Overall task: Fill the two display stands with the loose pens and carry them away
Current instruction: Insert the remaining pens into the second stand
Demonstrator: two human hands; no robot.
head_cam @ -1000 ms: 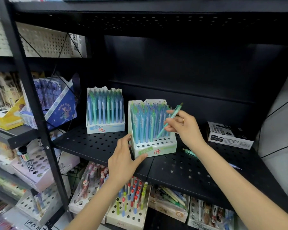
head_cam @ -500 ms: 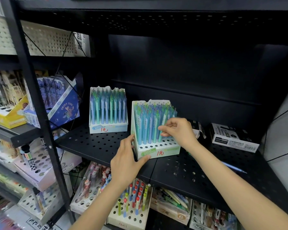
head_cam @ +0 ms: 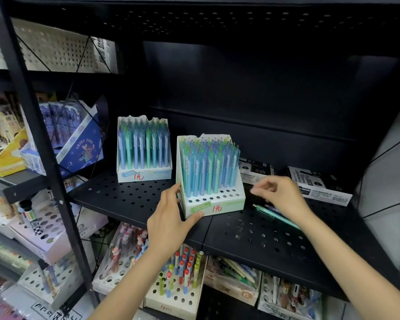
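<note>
Two white display stands with blue and green pens stand on a black perforated shelf (head_cam: 134, 199). The far stand (head_cam: 144, 174) at the back left looks full. The near stand (head_cam: 214, 202) has empty holes in its front rows. My left hand (head_cam: 169, 218) holds the near stand's front left corner, thumb on its front face. To the right of that stand my right hand (head_cam: 280, 195) hovers empty with loosely curled fingers, just above two loose pens: a teal one (head_cam: 271, 214) and a blue one (head_cam: 271, 207), partly hidden by the hand.
Two black-and-white marker boxes (head_cam: 319, 185) lie at the shelf's back right. Below the shelf are trays of colourful pens (head_cam: 178, 280). A black upright post (head_cam: 39, 135) and more stationery boxes (head_cam: 79, 146) are on the left. A white tiled wall is at the right.
My right hand slid the green pen into the near stand, let go and drew back to the right and down, toward the loose pens. My left hand kept its hold.
</note>
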